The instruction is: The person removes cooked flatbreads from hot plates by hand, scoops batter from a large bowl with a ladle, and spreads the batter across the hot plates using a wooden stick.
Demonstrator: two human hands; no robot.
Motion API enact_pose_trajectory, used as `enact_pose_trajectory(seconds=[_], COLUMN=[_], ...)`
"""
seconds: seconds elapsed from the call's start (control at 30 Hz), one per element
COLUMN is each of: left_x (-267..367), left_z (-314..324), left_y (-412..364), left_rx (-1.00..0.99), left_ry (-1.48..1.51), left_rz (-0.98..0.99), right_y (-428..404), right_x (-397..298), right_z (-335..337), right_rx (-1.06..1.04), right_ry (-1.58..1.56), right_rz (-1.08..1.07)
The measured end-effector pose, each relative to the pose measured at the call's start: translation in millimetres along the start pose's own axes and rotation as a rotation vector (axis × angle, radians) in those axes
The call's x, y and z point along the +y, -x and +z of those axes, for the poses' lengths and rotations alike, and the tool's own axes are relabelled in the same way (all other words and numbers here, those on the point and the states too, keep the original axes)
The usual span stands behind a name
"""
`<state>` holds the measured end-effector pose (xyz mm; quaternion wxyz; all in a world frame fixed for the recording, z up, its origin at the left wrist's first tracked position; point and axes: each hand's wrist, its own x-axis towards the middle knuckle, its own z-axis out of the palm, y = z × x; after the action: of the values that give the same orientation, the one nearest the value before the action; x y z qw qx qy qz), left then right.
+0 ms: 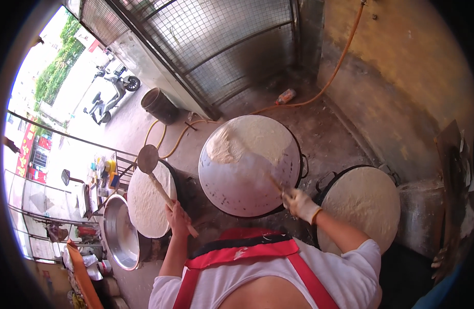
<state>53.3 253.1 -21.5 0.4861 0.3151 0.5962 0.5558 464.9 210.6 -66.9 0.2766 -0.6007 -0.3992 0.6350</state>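
Note:
My left hand (178, 217) grips the wooden handle of a long ladle (148, 159), its round dark bowl raised over the rim of the left griddle. My right hand (302, 204), in a white glove, is closed on a wooden handle (275, 182) whose far end blurs over the middle griddle (244, 189). On that round griddle, pale batter (266, 133) covers the upper part, with a thicker heap (224, 146) at the upper left; the lower part is bare metal with dark specks. Pale batter layers cover the left griddle (150, 204) and the right griddle (360, 204).
A large metal basin (121, 231) stands left of the left griddle. Beyond are a dark bucket (159, 105), an orange hose (339, 69) along the floor and wall, and a plastic bottle (286, 96). A cluttered rack (105, 177) stands at left, a scooter (113, 90) outside.

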Motion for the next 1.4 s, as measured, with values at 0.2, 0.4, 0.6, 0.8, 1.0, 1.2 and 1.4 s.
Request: enact_pose_trajectory(seconds=[0.2,0.4,0.6,0.8,1.0,1.2,1.4], left_x=[-7.6,-4.8,-5.0,-1.6,-6.0,-6.6,-11.1], left_z=[9.8,16.3,22.1,20.0,18.6,20.7,14.1], left_y=[-8.1,-9.0,-7.6,0.1,7.2,19.4,21.5], left_rx=[0.021,0.041,0.033,0.089,0.061,0.017,-0.053], left_ry=[0.033,0.006,0.01,0.098,0.047,0.073,0.073], left_rz=[-0.016,0.011,0.03,0.011,0.019,-0.067,-0.111], right_y=[-29.7,-18.2,-46.9,-8.7,-40.9,-46.6,51.8], right_x=[-39.2,-3.9,-48.9,1.7,-50.4,-54.7,-21.0], right_z=[2.1,-4.2,-17.1,-19.9,-22.2,-34.6,-71.6], right_rx=[-0.077,-0.237,-0.079,-0.237,-0.15,-0.416,-0.521], right_ry=[0.517,0.183,0.305,0.594,0.071,0.672,0.502], right_rz=[-0.196,-0.294,-0.082,-0.311,-0.107,-0.296,-0.091])
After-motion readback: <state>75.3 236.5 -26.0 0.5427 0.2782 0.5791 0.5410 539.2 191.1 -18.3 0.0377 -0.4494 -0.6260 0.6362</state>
